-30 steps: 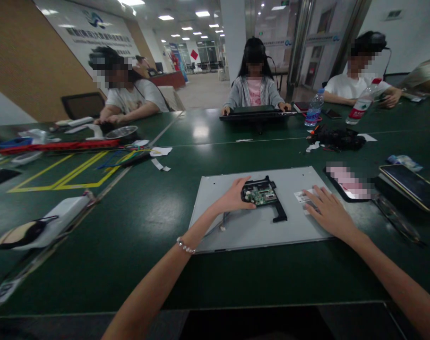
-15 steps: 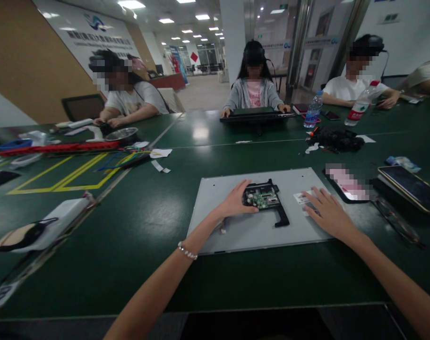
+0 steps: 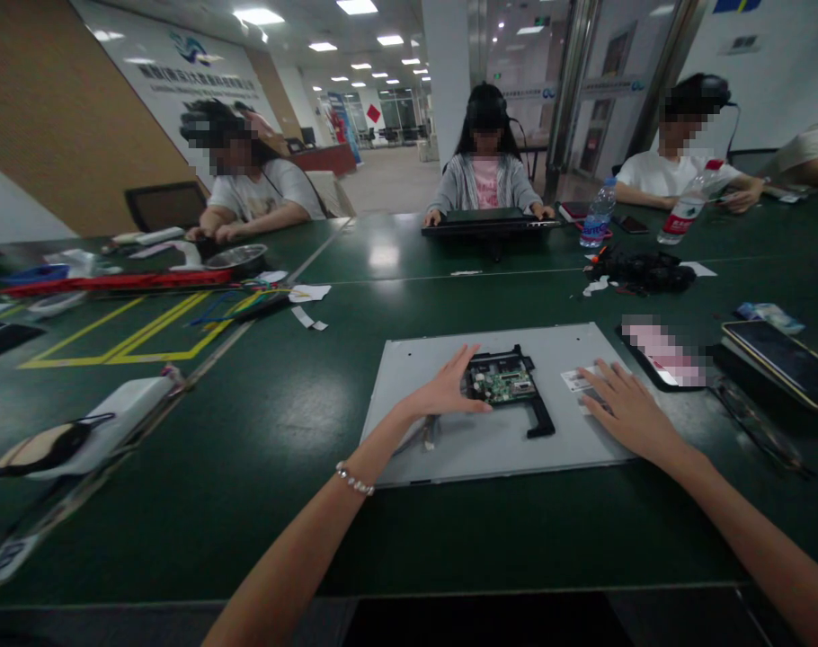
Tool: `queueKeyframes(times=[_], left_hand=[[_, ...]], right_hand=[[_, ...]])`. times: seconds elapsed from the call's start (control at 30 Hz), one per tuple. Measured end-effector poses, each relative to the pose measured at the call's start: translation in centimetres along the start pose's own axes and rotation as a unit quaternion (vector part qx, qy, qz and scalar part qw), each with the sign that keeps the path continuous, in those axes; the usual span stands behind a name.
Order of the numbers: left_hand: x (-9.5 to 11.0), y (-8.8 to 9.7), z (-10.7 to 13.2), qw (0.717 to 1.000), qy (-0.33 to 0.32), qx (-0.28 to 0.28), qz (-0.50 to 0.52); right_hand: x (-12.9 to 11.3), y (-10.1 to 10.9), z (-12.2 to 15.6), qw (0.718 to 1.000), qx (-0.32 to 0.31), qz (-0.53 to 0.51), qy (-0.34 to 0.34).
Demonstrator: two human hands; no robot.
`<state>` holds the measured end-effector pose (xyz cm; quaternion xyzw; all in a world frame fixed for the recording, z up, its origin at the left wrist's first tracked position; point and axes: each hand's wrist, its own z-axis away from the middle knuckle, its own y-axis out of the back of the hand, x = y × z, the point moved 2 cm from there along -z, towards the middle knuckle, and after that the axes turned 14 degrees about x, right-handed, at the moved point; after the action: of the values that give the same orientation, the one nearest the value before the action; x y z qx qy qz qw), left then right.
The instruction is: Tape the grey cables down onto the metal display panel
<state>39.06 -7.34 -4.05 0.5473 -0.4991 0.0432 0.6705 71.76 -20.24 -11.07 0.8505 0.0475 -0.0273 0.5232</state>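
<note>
A grey metal panel [image 3: 476,454] lies flat on the green table in front of me. On it sits a green circuit board [image 3: 507,386] in a black plastic bracket [image 3: 542,420]. My left hand [image 3: 449,388] is at the bracket's left edge, thumb and fingers spread apart around that side. A thin cable with a small connector [image 3: 429,435] shows below this hand. My right hand [image 3: 628,409] rests with spread fingers on the panel's right part, over a white label [image 3: 574,380] that it partly covers.
To the right lie a phone [image 3: 665,355], a dark-screened phone [image 3: 786,359] and glasses [image 3: 760,427]. Farther back are two bottles [image 3: 598,216] and a black tangled heap [image 3: 642,270]. A white box-like object [image 3: 122,418] lies left. Several people sit across the table.
The view has shifted slightly. More of the cable and its connector shows below my left hand. Both hands keep nearly the same place on the bracket and panel.
</note>
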Motion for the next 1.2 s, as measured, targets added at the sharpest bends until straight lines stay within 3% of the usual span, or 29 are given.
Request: queueKeyframes(times=[0.2,0.6,0.7,0.93,1.07,1.2], left_hand=[[0.1,0.8,0.2,0.998,0.02,-0.023,0.059],[0.4,0.7,0.6,0.999,0.015,-0.017,0.026],[0.3,0.6,0.7,1.0,0.001,-0.012,0.016],[0.5,0.4,0.8,1.0,-0.017,-0.008,-0.003],[0.8,0.2,0.9,0.999,-0.038,-0.008,-0.018],[0.3,0.9,1.0,0.998,-0.045,-0.031,-0.029]], right_hand=[[0.1,-0.3,0.2,1.0,0.005,-0.002,0.002],[0.0,0.2,-0.2,0.998,-0.016,-0.051,-0.03],[-1.2,1.2,-1.3,0.993,-0.022,-0.108,-0.035],[-6.7,2.8,-6.6,0.968,-0.07,-0.238,0.043],[-8.3,1.9,-8.2,0.953,-0.085,-0.287,0.055],[-8.6,0.5,-7.7,0.948,-0.064,-0.307,0.045]])
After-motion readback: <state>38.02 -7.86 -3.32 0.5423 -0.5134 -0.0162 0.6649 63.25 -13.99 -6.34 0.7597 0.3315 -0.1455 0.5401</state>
